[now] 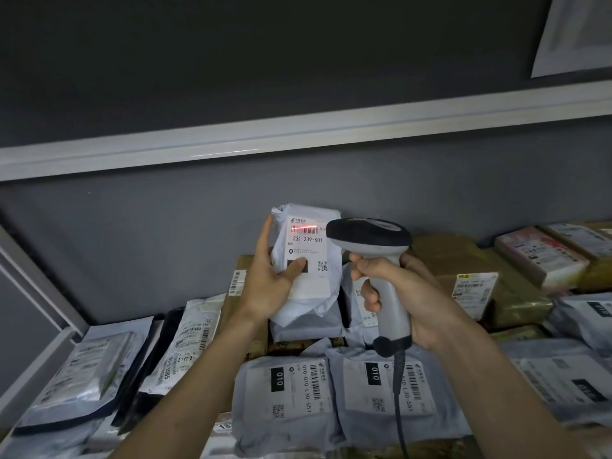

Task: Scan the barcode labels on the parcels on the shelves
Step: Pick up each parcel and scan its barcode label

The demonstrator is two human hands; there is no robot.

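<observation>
Head view: left hand (275, 276) holding up a white poly parcel (306, 260) upright above the shelf load, thumb pressed on the label's lower part, fingers wrapped behind the left edge. Label (306, 256) facing the camera, printed 231-239-K01, with a red scan line across the barcode (304, 230) near its top. Right hand (400, 293) clenched round the grey grip of a handheld scanner (371, 240), index finger curled at the front of the grip, dark head pointed left at the label and just beside the parcel's right edge. Black cable (399, 392) hanging from the grip's base down past the lower parcels.

Below, on the shelf: 2 grey mailers marked 010, one left (281, 392) and one right (374, 392), side by side, labels up. Clear-bagged packets (82, 369) lying at left near the white shelf frame (49, 293). Brown taped boxes (496, 293) and more labelled parcels at right. White rail (298, 134) crossing the dark grey wall above.
</observation>
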